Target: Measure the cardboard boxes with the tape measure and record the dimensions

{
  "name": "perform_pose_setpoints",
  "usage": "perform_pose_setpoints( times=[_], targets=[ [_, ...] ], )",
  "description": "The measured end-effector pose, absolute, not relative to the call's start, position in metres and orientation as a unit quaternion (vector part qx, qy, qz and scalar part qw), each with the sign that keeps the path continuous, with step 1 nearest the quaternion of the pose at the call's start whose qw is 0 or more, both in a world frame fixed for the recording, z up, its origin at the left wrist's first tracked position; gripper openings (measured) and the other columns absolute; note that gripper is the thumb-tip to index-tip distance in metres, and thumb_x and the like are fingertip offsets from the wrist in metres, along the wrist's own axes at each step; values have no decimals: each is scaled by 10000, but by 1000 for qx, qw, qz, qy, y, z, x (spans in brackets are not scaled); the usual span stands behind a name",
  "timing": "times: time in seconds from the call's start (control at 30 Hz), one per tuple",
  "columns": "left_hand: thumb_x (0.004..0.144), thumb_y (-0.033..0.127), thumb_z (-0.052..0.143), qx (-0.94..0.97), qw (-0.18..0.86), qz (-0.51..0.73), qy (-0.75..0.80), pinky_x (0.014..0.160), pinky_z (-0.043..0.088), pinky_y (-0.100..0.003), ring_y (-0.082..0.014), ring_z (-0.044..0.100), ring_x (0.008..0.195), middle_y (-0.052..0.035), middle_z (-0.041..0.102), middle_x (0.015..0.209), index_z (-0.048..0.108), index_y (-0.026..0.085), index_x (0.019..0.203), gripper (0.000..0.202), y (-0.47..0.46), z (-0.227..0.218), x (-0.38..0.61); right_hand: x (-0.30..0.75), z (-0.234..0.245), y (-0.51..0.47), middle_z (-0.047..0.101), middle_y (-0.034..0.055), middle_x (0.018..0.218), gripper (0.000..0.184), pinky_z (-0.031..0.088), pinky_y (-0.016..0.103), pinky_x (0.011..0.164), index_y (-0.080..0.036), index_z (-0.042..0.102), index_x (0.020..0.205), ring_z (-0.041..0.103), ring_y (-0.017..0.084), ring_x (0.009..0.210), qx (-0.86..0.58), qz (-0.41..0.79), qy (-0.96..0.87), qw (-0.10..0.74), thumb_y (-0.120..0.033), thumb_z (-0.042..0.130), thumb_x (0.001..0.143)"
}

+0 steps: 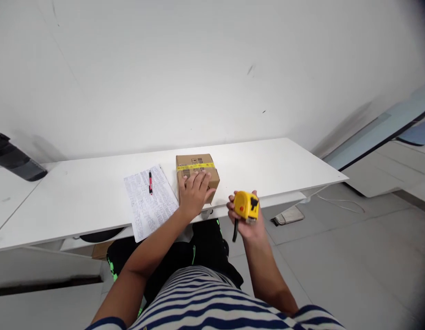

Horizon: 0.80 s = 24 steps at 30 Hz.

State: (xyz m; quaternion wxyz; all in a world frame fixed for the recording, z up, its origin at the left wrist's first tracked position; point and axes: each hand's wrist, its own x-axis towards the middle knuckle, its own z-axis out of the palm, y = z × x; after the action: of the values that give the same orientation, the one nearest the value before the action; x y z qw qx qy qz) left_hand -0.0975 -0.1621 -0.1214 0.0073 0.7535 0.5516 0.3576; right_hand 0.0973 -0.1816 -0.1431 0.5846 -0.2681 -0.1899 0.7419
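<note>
A small brown cardboard box with a yellow tape strip across its top sits near the front edge of the white table. My left hand lies over the near part of the box, fingers spread on the top and thumb toward its right side. In the air to the right, beyond the table's front edge, my right hand holds a yellow tape measure. A black wrist strap hangs from it, and no blade is seen pulled out. The hand's fingers wrap around the case from below.
Left of the box, a handwritten sheet of paper overhangs the table's front edge, with a red and black pen on it. A dark bottle stands at the far left. A white wall rises behind; a pale flat object lies on the floor.
</note>
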Motion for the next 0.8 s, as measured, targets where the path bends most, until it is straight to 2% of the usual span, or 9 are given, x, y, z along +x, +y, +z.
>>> perform_pose_setpoints(
  times=[0.1, 0.17, 0.23, 0.3, 0.4, 0.47, 0.57, 0.67, 0.8],
  targets=[
    [929, 537, 581, 739, 30, 409, 534, 1191, 262, -548, -355, 544, 1320, -141, 692, 1336, 717, 242, 1200, 423, -171, -112, -93, 98, -129, -156, 657, 13, 792, 476, 462, 229, 496, -249, 655, 872, 601, 137, 663, -304, 652, -177, 671, -722, 628, 833],
    [928, 602, 533, 717, 81, 448, 528, 1147, 330, -512, -329, 589, 1218, -133, 734, 1185, 723, 231, 1081, 443, -187, -102, -94, 85, -120, -152, 672, 3, 869, 475, 531, 260, 624, -267, 637, 919, 639, 141, 756, -315, 561, -189, 742, -735, 606, 845],
    [968, 655, 401, 686, 206, 470, 516, 1043, 428, -450, -278, 633, 1070, -103, 740, 1025, 698, 233, 991, 517, -204, -92, -98, 64, -111, -159, 677, 0, 971, 455, 554, 287, 745, -285, 629, 1014, 660, 143, 858, -316, 486, -227, 783, -717, 575, 879],
    [963, 719, 339, 646, 359, 464, 489, 888, 489, -378, -225, 641, 894, -69, 711, 883, 654, 224, 908, 590, -214, -84, -101, 43, -107, -174, 666, -1, 1003, 447, 544, 289, 772, -289, 623, 1097, 654, 138, 868, -310, 456, -278, 787, -686, 576, 898],
    [828, 828, 503, 587, 488, 448, 466, 662, 431, -288, -146, 536, 647, -2, 595, 686, 556, 202, 771, 631, -215, -77, -108, 22, -107, -193, 653, 9, 1010, 513, 518, 269, 718, -269, 637, 1143, 627, 133, 812, -298, 440, -340, 776, -684, 660, 842],
    [757, 840, 588, 570, 518, 441, 461, 595, 355, -260, -105, 443, 563, 38, 501, 595, 497, 200, 704, 649, -212, -76, -112, 18, -111, -198, 658, 36, 1066, 558, 521, 290, 743, -250, 656, 1150, 633, 155, 853, -300, 432, -372, 765, -687, 697, 807],
    [760, 782, 649, 556, 543, 439, 451, 568, 299, -249, -84, 378, 520, 58, 458, 537, 470, 200, 671, 615, -210, -74, -119, 22, -113, -190, 666, 80, 1142, 573, 533, 350, 827, -231, 670, 1176, 650, 202, 946, -318, 431, -412, 737, -682, 678, 823],
    [767, 661, 733, 540, 529, 463, 463, 578, 323, -249, -82, 374, 517, 60, 473, 548, 503, 200, 673, 523, -206, -66, -137, 40, -107, -169, 672, 82, 1140, 564, 541, 362, 851, -225, 678, 1171, 652, 203, 963, -328, 405, -415, 746, -668, 687, 822],
    [821, 557, 708, 528, 471, 504, 495, 632, 399, -265, -102, 443, 553, 42, 510, 591, 565, 200, 677, 411, -181, -55, -184, 80, -101, -125, 668, 47, 1082, 559, 552, 334, 817, -231, 670, 1169, 654, 160, 911, -350, 338, -334, 807, -661, 697, 813]
  ],
)
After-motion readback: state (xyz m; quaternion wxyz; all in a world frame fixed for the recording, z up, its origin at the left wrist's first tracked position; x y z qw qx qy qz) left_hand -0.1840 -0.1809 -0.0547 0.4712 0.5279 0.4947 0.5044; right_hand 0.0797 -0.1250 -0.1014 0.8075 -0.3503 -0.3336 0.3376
